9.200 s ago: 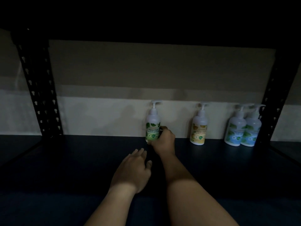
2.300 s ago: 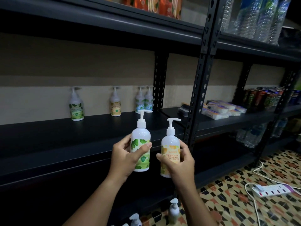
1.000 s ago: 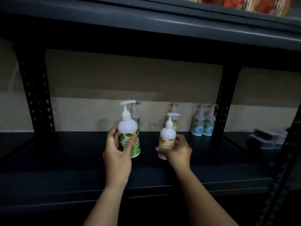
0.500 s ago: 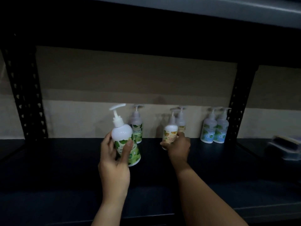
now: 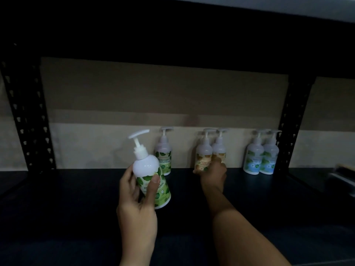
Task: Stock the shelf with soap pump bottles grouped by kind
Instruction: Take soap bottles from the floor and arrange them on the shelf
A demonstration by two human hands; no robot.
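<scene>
the left hand is gripping a green bottle, tilted above the shelf; its label is reading partly "...ction". the right hand is clasping a yellow bottle reading "antibacterial hand wash", beside a second yellow one. one more green bottle and two blue bottles are standing at the back.

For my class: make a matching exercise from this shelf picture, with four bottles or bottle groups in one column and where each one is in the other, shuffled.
1. tilted green-label bottle
2. standing green-label bottle
3. left yellow-label bottle
4. blue-label pair

A. beside the right upright
B. alone at the back wall
C. held by the left hand
D. gripped by the right hand

Pairs: 1-C, 2-B, 3-D, 4-A
</scene>
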